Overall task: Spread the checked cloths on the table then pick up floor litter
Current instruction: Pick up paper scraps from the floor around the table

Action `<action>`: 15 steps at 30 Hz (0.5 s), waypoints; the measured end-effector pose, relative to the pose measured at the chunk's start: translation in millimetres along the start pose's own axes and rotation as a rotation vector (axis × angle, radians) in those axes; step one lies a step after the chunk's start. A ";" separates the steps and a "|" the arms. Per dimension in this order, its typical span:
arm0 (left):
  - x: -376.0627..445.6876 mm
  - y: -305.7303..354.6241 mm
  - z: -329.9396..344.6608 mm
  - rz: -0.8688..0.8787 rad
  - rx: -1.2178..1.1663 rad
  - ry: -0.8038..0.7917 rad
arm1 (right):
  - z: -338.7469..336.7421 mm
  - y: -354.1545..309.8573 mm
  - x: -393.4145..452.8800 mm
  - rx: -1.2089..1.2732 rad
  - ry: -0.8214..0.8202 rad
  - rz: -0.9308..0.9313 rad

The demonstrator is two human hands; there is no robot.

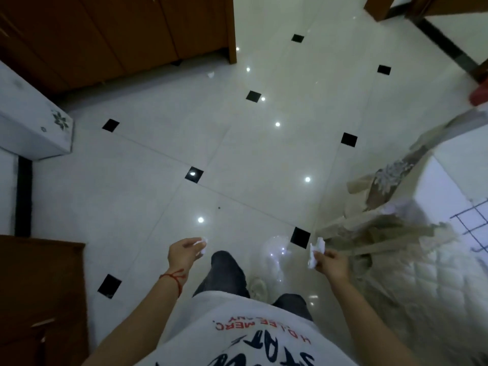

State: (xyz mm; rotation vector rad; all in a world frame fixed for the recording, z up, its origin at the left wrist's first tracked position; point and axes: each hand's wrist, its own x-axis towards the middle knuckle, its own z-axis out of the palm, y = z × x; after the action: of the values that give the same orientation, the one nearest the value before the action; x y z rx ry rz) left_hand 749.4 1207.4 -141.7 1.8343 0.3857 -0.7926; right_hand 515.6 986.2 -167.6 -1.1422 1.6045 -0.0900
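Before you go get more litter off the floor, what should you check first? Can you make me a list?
1. Left hand holds its crumpled white paper: ok, fingers curl round it.
2. Right hand holds its crumpled tissue: ok, pinched at the fingertips.
3. A free hand for more litter: not ok, both are full.
4. More litter on the tiled floor: a small white scrap lies near the wooden cabinet; ok, still to collect.
5. Somewhere to drop the litter: cannot tell, no bin is in view.
6. Checked cloth spread on the table: cannot tell, only an edge shows.
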 end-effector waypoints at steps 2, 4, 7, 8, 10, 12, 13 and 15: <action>18.5 9.4 5.5 -0.025 -0.002 0.026 | 8.0 -37.8 24.7 -0.006 -0.024 -0.027; 42.4 24.2 13.6 -0.045 -0.011 0.043 | 16.2 -74.6 52.5 0.010 -0.018 -0.048; 85.0 57.8 37.4 -0.059 -0.008 0.056 | 25.2 -128.0 93.2 0.067 0.006 -0.053; 101.0 72.7 48.0 -0.055 0.000 0.052 | 26.9 -144.7 106.7 0.086 0.016 -0.051; 133.7 110.8 73.9 -0.042 0.029 0.022 | 28.3 -175.8 132.8 0.140 0.044 -0.029; 164.8 155.0 104.8 -0.018 0.067 -0.026 | 27.7 -205.6 153.5 0.190 0.078 -0.006; 177.0 178.4 121.2 0.003 0.084 -0.052 | 26.7 -218.2 162.3 0.191 0.095 0.004; 199.9 228.7 158.2 0.052 0.105 -0.126 | 23.4 -240.8 181.1 0.210 0.113 0.038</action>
State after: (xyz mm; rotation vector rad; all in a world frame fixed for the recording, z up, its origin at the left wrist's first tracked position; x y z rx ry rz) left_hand 977.6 952.3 -153.4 1.8725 0.2188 -0.9015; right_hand 695.6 743.3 -164.8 -0.9584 1.6724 -0.2960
